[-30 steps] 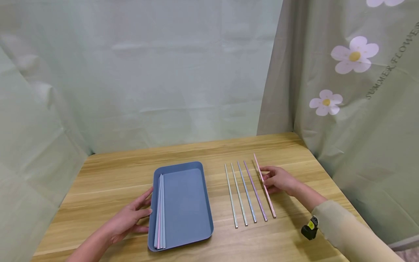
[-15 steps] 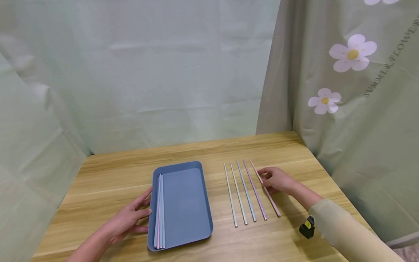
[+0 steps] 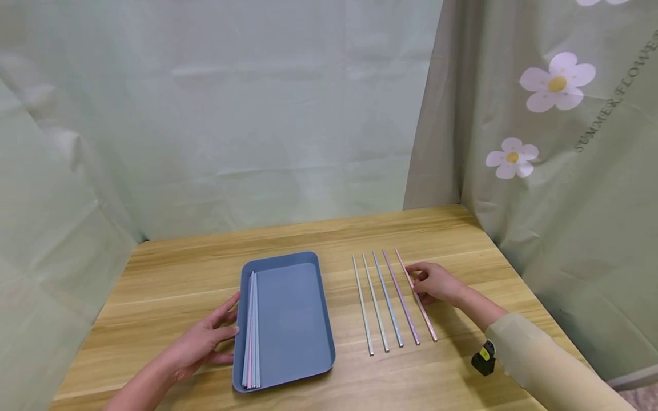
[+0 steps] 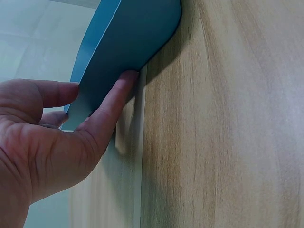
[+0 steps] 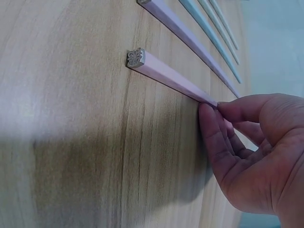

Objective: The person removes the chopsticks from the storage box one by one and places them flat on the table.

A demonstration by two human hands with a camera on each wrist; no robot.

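My right hand pinches a pink chopstick between thumb and fingertips at the right end of a row. In the right wrist view the chopstick lies low along the wood, its patterned metal end pointing away from the hand. Left of it are a purple chopstick, a blue chopstick and two pale green ones, roughly parallel. My left hand rests against the left side of a blue-grey tray; in the left wrist view extended fingers touch its outer wall. Several chopsticks lie bunched inside along the tray's left wall.
The wooden table carries the tray and the chopstick row, with bare wood between them. Pale curtains hang behind and at both sides. A black wrist camera sits below the right sleeve.
The pink chopstick has come down from a raised, tilted position to the tabletop, and its angle has shifted slightly to match the row. The left hand and tray stay put.
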